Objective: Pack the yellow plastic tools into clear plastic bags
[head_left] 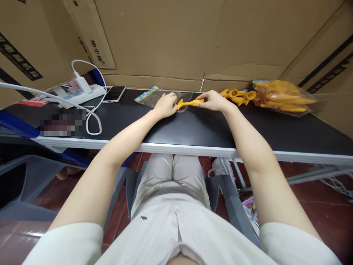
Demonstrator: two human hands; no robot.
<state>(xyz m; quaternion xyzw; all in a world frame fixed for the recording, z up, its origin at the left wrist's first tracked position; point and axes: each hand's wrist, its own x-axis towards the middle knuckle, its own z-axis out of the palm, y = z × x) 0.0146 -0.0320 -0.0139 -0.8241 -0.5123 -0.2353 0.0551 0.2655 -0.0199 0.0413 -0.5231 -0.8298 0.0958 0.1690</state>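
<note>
A yellow plastic toy horn with a ribbed middle lies across the space between my hands, above the black tabletop. My right hand pinches its right end between thumb and fingers. At the other end, the curled fingers of my left hand close on the tip; their exact hold is partly hidden. Under and behind my left hand lies a clear plastic bag with a colourful header strip. Just right of my right hand sit several more yellow pieces with round funnel openings.
A clear bag of yellow pieces rests at the right. To the left are a phone, a white power strip with a charger, and a looping white cable. Cardboard walls enclose the back; a pale edge borders the table's front.
</note>
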